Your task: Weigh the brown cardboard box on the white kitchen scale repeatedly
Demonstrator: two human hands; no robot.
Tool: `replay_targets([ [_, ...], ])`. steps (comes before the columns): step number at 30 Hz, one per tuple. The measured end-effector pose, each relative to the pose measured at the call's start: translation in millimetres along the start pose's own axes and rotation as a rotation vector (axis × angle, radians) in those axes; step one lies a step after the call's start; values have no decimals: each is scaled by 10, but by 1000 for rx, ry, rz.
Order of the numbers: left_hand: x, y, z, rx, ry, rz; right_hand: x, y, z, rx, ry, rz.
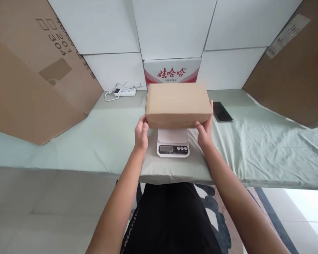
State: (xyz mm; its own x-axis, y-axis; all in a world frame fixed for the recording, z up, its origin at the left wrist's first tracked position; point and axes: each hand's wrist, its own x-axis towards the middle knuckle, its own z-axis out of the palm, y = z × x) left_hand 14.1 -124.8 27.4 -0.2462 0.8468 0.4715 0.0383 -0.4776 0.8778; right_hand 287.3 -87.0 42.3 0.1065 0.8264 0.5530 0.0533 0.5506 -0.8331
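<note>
A closed brown cardboard box (178,100) is held between my two hands in the middle of the head view. My left hand (141,133) grips its left side near the front corner. On the opposite side, my right hand (205,128) has its thumb on the front face and its fingers along the right edge. Below the box, a white digital kitchen scale (172,150) shows its dark display panel and several round buttons. The box covers the back of the scale's platform, and I cannot tell whether the two touch.
A black smartphone (222,112) lies right of the box. A white power strip (125,92) with a cable lies at the back left. Large cardboard panels (39,74) flank the green cloth-covered table (95,148). Behind stand white boxes and a red-and-white carton (172,70).
</note>
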Motion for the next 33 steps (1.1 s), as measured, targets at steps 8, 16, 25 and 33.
replay_targets([
  [8,-582,152,-104,-28,-55,-102,-447,0,-129,-40,56,23],
  [16,-512,113,-79,-20,-89,-136,-394,36,-142,-34,50,34],
  [25,-471,50,-74,-19,-79,-115,-403,50,-161,-24,104,-7],
  [33,-463,74,-116,-18,221,9,-215,98,-192,333,474,211],
])
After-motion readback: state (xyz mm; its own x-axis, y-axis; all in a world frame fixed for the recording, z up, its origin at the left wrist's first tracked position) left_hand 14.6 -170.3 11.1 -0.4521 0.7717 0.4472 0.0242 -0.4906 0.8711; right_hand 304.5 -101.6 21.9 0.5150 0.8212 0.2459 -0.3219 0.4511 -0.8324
